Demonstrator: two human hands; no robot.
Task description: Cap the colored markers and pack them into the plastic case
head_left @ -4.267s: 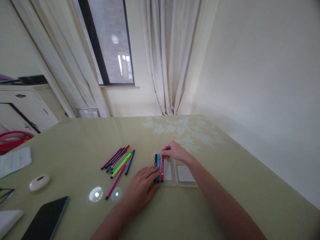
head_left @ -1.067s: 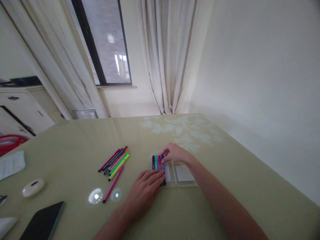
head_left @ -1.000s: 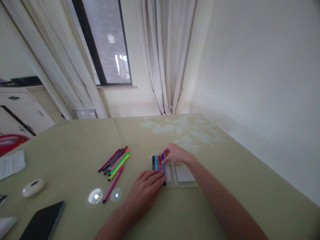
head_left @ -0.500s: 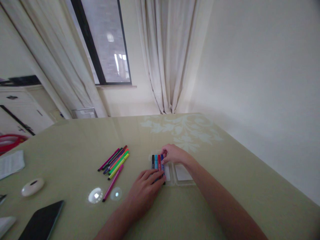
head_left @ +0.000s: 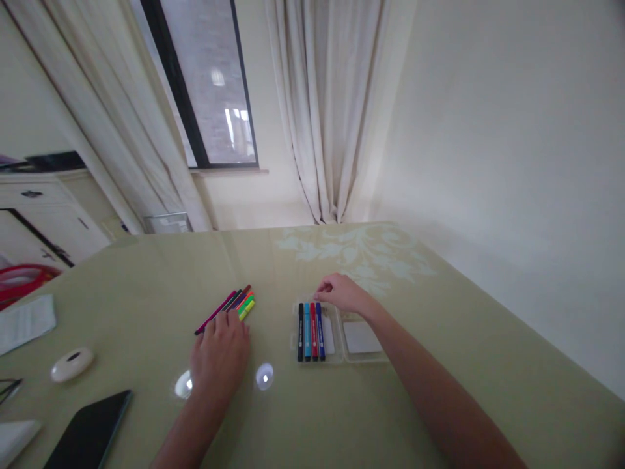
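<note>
Four pens [head_left: 310,330] are laid in the clear case [head_left: 364,357], steadied by the right hand [head_left: 342,294], fingers curled; the left hand [head_left: 221,352], fingers spread, is laid on the loose pens [head_left: 239,302], where one must be picked.

— Our left hand [head_left: 219,355] covers the near ends of the loose markers [head_left: 234,303]; can we count them?
— No. Print on the cased markers [head_left: 310,330] is too small for us.

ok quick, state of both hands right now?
Left hand: open, lying flat over the loose markers, gripping none.
Right hand: fingers curled at the far edge of the clear case; cannot tell if it grips anything.
</note>
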